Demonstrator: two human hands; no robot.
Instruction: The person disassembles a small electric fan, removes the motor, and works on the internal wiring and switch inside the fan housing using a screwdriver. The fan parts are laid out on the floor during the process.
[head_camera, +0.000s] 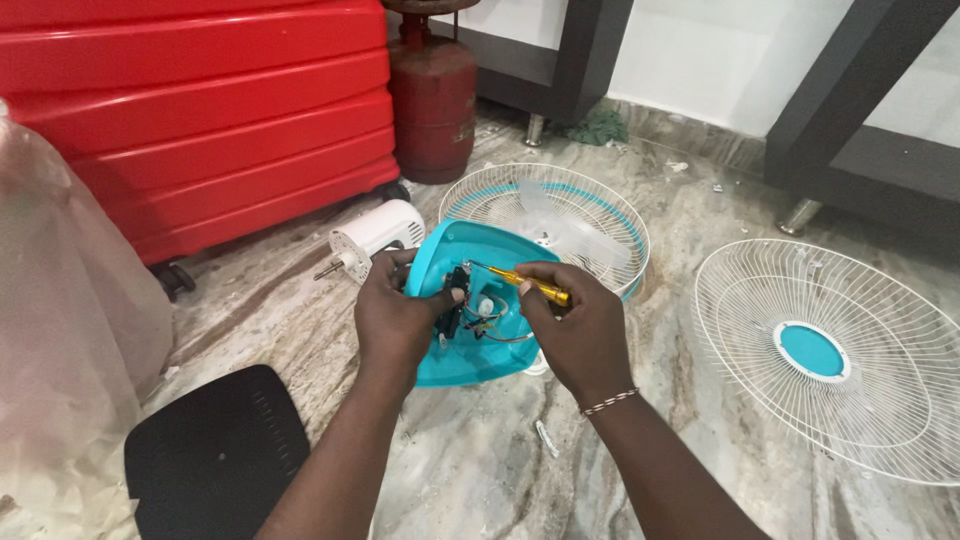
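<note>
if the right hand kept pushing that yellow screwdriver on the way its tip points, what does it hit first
The right hand aims the yellow screwdriver up-left into the open teal fan base. It would probably meet the small parts and wires inside first, beside the left hand's thumb; exact depth is unclear.

At frame centre the fan housing (470, 310) sits between the left hand (395, 315) and right hand (575, 330). The motor (375, 238) lies to its upper left, a guard with blades (545, 220) just behind it, another guard (830, 355) at right, a suitcase (200, 120) upper left, and a gas cylinder (432, 95) beside the suitcase.
</note>
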